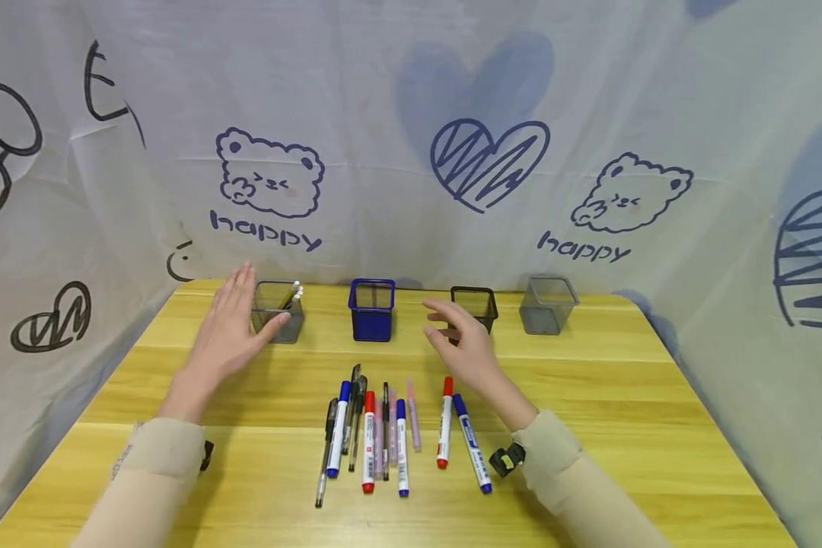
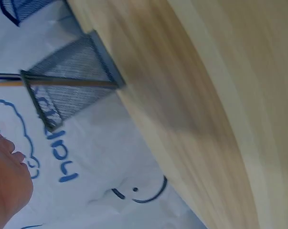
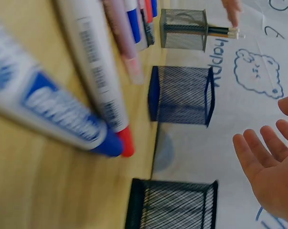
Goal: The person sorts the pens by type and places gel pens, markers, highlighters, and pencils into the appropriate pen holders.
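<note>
My left hand (image 1: pixel 229 327) is beside the grey mesh pen holder (image 1: pixel 286 329) at the left, its fingers extended and thumb overlapping the holder's front in the head view. Several pencils (image 2: pixel 72 82) with white ends stand in that holder. My right hand (image 1: pixel 467 346) hovers in front of the black mesh holder (image 1: pixel 485 302), partly covering it, with fingers loosely bent and nothing in them. Below the right hand lie a red-capped marker (image 1: pixel 445 426) and a blue-capped marker (image 1: pixel 473 445). A blue mesh holder (image 1: pixel 372 323) stands between the two hands.
Another grey mesh holder (image 1: pixel 546 316) stands at the back right. Several black pens (image 1: pixel 326 449), pink pens (image 1: pixel 414 418) and red or blue markers (image 1: pixel 368 441) lie side by side mid-table. A white cloth (image 1: pixel 383 190) with drawings hangs behind the wooden table (image 1: pixel 623 396).
</note>
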A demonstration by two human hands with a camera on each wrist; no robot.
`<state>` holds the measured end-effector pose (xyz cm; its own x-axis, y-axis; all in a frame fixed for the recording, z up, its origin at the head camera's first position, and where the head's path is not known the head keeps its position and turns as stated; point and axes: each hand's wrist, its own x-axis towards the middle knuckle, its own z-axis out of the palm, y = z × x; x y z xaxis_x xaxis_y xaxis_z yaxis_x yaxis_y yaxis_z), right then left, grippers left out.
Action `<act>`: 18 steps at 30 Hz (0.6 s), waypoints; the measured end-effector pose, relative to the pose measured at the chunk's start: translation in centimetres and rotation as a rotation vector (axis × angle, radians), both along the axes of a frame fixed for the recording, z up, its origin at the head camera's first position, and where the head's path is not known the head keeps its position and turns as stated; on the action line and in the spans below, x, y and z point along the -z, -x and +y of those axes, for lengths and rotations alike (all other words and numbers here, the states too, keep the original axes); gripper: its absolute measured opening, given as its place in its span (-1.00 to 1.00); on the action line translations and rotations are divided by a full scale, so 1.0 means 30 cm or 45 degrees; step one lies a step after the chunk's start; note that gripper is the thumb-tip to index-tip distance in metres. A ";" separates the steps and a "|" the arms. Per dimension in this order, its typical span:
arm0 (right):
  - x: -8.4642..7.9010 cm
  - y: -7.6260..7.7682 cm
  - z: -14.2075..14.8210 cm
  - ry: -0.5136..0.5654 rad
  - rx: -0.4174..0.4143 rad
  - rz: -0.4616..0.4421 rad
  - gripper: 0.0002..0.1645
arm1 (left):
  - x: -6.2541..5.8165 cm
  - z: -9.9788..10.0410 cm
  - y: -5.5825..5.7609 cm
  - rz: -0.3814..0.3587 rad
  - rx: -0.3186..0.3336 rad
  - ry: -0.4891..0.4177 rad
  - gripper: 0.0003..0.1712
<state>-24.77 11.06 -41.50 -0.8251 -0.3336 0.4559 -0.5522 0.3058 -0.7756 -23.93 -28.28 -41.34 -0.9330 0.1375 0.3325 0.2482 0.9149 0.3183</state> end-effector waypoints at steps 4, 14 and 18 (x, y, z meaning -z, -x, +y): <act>0.030 -0.017 0.040 -0.033 0.030 -0.045 -0.50 | -0.013 0.054 -0.022 0.064 0.023 -0.008 0.15; 0.103 -0.045 0.122 -0.127 0.024 -0.191 -0.44 | -0.060 0.199 -0.016 0.220 0.113 0.035 0.16; 0.117 -0.050 0.148 -0.193 0.032 -0.236 -0.41 | -0.086 0.267 -0.002 0.245 0.162 0.055 0.18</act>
